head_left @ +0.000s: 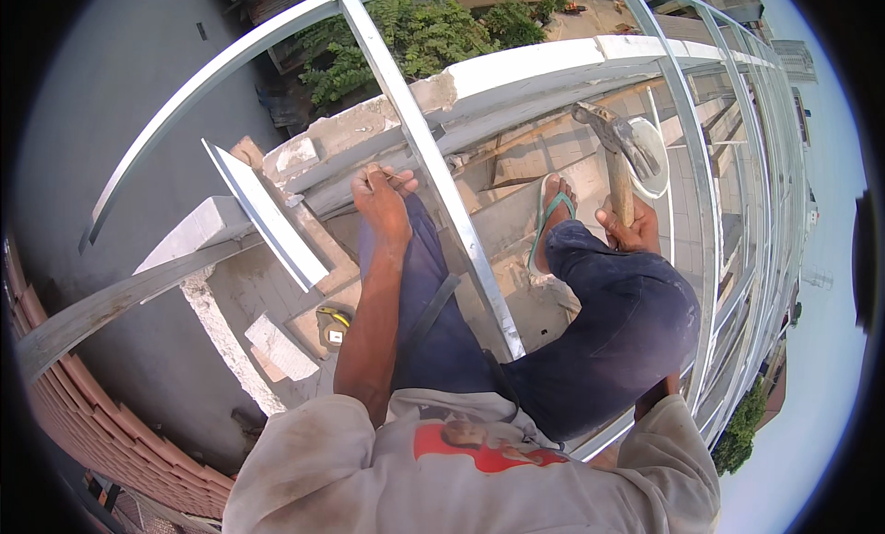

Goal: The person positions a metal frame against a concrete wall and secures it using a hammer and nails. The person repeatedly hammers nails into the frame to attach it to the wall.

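My right hand point(636, 228) grips the wooden handle of a hammer point(619, 170) above my bent right knee, with the metal head pointing up and away from me. The fingers of my left hand point(383, 198) are pinched together beside a silver metal frame bar point(429, 156) that slopes between my legs. A thin sliver shows at those fingertips, too small to name. To the left of that hand a short metal channel point(267, 216) lies across the block wall's edge. Behind the hammer stands a white bucket point(650, 156), partly covered by the hammer head.
A yellow and black tape measure point(334, 329) sits by my left forearm, near a loose white block point(279, 346). A wooden beam point(129, 294) juts out at left. More metal framing point(751, 165) rises at right. My sandalled foot point(555, 207) rests on the ledge.
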`<state>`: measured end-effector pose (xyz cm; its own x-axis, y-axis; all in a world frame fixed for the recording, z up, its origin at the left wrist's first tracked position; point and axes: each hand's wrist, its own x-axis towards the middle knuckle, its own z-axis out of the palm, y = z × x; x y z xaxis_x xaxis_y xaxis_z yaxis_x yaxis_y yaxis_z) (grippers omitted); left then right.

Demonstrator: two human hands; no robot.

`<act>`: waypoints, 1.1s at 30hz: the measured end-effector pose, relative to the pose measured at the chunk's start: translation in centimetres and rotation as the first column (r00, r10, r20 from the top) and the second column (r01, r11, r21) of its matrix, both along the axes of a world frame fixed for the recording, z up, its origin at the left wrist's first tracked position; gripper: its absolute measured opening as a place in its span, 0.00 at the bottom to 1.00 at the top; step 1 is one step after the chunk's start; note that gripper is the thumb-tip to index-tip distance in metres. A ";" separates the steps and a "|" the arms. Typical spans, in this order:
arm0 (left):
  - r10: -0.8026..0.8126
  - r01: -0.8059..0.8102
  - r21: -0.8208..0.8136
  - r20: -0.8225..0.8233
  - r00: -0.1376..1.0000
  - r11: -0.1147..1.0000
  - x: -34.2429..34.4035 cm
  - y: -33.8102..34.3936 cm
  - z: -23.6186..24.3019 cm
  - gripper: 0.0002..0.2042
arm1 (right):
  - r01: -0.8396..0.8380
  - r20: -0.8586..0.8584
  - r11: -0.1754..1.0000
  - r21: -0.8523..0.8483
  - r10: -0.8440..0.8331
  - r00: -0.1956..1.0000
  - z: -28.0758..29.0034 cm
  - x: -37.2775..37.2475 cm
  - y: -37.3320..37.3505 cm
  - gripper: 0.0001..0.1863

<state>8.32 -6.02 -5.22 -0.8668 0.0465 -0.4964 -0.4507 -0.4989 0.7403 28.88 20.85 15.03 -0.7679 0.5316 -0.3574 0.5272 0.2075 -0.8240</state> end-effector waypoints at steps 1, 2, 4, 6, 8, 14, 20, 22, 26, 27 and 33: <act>-0.031 0.032 -0.014 0.037 0.999 0.999 -1.0 -0.6 -0.7 0.09 | 0.008 -0.028 1.000 0.015 -0.008 1.000 0.1 -0.4 0.2 0.09; -0.069 0.070 -0.012 0.088 0.994 0.997 -1.7 -0.7 -1.4 0.09 | 0.023 -0.041 0.999 0.048 -0.021 0.999 0.8 -1.0 0.2 0.08; -0.317 0.329 -0.148 0.103 0.943 0.933 -3.5 -1.3 -2.5 0.10 | 0.020 -0.032 0.992 0.123 -0.016 0.999 0.2 -1.3 1.0 0.08; -0.502 0.528 -0.234 0.166 0.849 0.816 -5.0 -1.0 -3.0 0.10 | -0.033 0.029 0.975 0.219 0.028 0.999 -1.2 -1.3 2.7 0.09; -0.623 0.679 -0.270 0.269 0.734 0.683 -6.2 -0.5 -3.4 0.10 | 0.054 0.159 0.997 0.057 -0.063 0.985 -1.2 -1.9 3.4 0.09; -0.926 0.839 -0.542 0.292 0.239 0.046 -10.2 0.1 -8.8 0.15 | 0.073 0.285 0.994 -0.085 -0.046 0.957 -4.9 -1.0 6.7 0.08; -0.913 0.609 -0.681 0.277 -0.298 -0.406 -9.8 3.1 -24.4 0.17 | -0.009 0.451 0.996 -0.090 0.049 0.891 -4.6 2.7 9.7 0.09; -0.827 0.478 -0.674 0.454 -0.333 -0.563 -8.0 7.4 -23.9 0.16 | 0.019 0.532 0.992 -0.128 0.053 0.845 -5.6 2.9 10.4 0.10; -0.853 0.743 -0.435 0.374 -0.364 -0.508 -7.0 10.1 -23.3 0.15 | -0.123 0.566 0.974 -0.193 0.212 0.797 -8.7 1.4 11.9 0.10; -0.870 0.751 -0.443 0.314 -0.381 -0.489 -6.5 11.0 -24.2 0.15 | -0.161 0.564 0.966 -0.204 0.251 0.787 -9.3 1.1 12.3 0.11; -0.865 0.767 -0.459 0.439 -0.242 -0.447 -5.8 12.7 -27.8 0.12 | -0.451 0.541 0.864 -0.224 0.495 0.680 -13.0 -3.9 13.0 0.10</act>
<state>2.52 6.65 -33.01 -0.0494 0.6171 -0.7853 0.1657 0.7804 0.6029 24.95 33.82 2.04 -0.5551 0.1115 -0.8243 0.7414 0.5155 -0.4296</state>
